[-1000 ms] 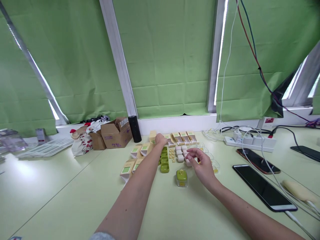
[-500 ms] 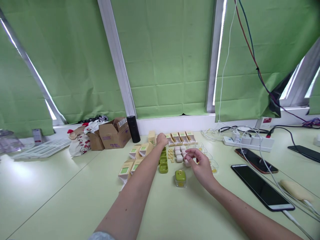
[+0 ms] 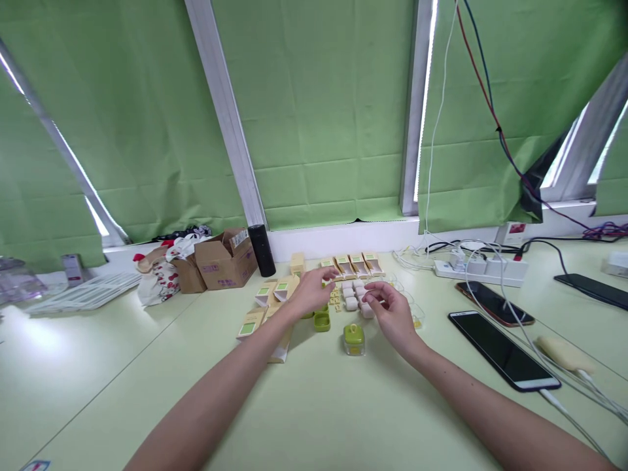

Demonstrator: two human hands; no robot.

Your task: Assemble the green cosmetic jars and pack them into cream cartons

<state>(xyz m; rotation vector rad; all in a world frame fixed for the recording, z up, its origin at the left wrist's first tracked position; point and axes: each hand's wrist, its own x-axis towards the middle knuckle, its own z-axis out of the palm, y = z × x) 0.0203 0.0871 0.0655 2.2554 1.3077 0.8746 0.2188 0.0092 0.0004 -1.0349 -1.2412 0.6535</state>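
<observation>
My left hand (image 3: 312, 292) is over the column of small green square lids (image 3: 322, 321), its fingers pointing right. Green shows between its thumb and fingers, apparently a lid, partly hidden by the hand. My right hand (image 3: 392, 316) hovers at the near right of the white rounded blocks (image 3: 350, 303), fingers curved and apart, nothing visible in them. In front stands a small clear box with a green lid (image 3: 354, 339), apart from both hands. Tiny yellow pieces (image 3: 334, 301) lie between the lids and the blocks. Clear containers (image 3: 417, 315) are partly hidden behind my right hand.
Folded cream cartons (image 3: 251, 323) lie left of the lids, more open cartons (image 3: 359, 265) behind. Phones (image 3: 503, 350), cables and a power strip (image 3: 481, 273) occupy the right. A cardboard box (image 3: 226, 259) and a black cylinder (image 3: 261, 251) stand back left.
My left hand has drawn back from the far end of the lid column, and its fingers now point right. My right hand has barely moved. The view has shifted slightly.
</observation>
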